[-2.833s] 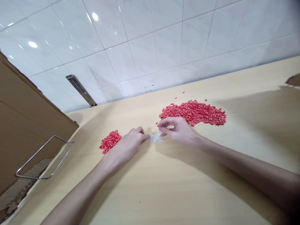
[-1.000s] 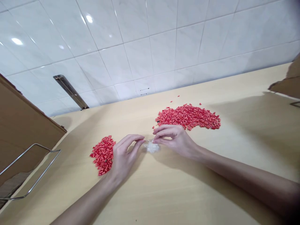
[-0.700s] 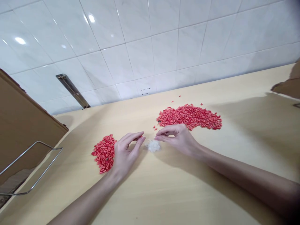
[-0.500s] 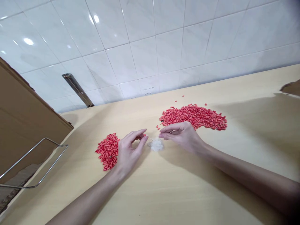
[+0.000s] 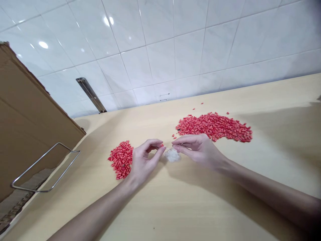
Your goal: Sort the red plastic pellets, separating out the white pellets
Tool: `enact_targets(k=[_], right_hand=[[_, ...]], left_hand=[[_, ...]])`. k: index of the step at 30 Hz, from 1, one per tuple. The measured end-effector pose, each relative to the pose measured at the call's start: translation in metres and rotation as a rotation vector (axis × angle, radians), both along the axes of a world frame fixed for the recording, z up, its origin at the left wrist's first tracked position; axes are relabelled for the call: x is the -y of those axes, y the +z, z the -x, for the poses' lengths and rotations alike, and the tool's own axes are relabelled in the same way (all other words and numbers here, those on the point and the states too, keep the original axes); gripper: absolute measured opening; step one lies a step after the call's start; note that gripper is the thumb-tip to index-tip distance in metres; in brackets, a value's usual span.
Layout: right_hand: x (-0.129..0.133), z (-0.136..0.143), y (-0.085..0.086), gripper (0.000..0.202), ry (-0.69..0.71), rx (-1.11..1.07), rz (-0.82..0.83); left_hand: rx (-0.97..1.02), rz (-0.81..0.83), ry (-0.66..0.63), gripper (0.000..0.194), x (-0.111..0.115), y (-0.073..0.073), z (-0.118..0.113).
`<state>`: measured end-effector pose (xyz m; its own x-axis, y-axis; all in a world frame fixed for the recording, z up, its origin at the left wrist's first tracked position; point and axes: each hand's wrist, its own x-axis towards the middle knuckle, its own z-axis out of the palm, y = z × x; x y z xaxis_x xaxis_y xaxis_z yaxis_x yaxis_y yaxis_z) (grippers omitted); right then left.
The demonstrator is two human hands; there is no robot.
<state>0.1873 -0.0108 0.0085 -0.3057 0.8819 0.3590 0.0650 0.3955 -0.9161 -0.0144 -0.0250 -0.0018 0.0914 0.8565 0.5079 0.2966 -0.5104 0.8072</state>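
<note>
Between thumb and forefinger, my left hand (image 5: 146, 157) pinches a small red plastic piece (image 5: 162, 145). My right hand (image 5: 200, 147) is closed in a pinch close to it, its fingertips facing the left ones; what they hold, if anything, is too small to make out. Just below the fingertips lies a little heap of whitish, clear bits (image 5: 172, 155) on the table. A pile of short red tube-like pieces (image 5: 121, 159) sits beside my left hand, partly covered by it. Behind my right hand spreads a larger pile of similar red pieces (image 5: 215, 126).
The pale wooden table (image 5: 160, 204) meets a white tiled wall (image 5: 160, 63) at the back. On the left stands a cardboard box (image 5: 30, 110) with a bent wire frame (image 5: 50, 170) in front. A metal bar (image 5: 91, 95) leans at the wall.
The whole view has shifted a little, so things appear farther right. My right fingertips have come slightly nearer to the left ones. The red piece stays in my left pinch.
</note>
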Motion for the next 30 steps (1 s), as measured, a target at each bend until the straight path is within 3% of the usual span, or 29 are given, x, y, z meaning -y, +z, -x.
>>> enact_targets(k=[3, 9, 18, 30], right_hand=[[0.0015, 0.0006, 0.0018, 0.016, 0.026, -0.026, 0.005], [0.0046, 0.0011, 0.0039, 0.015, 0.018, -0.004, -0.028], [0.0058, 0.0011, 0.005, 0.013, 0.0, 0.064, -0.046], [0.0058, -0.0006, 0.0074, 0.005, -0.01, 0.198, -0.073]], left_hand=[[-0.033, 0.002, -0.017, 0.009, 0.0013, 0.0016, -0.0009], [-0.106, -0.057, -0.096, 0.015, 0.0046, 0.0048, -0.0023], [-0.086, -0.001, -0.114, 0.01, 0.0048, 0.0035, -0.0031], [-0.222, -0.155, -0.204, 0.027, 0.0047, 0.0047, -0.0008]])
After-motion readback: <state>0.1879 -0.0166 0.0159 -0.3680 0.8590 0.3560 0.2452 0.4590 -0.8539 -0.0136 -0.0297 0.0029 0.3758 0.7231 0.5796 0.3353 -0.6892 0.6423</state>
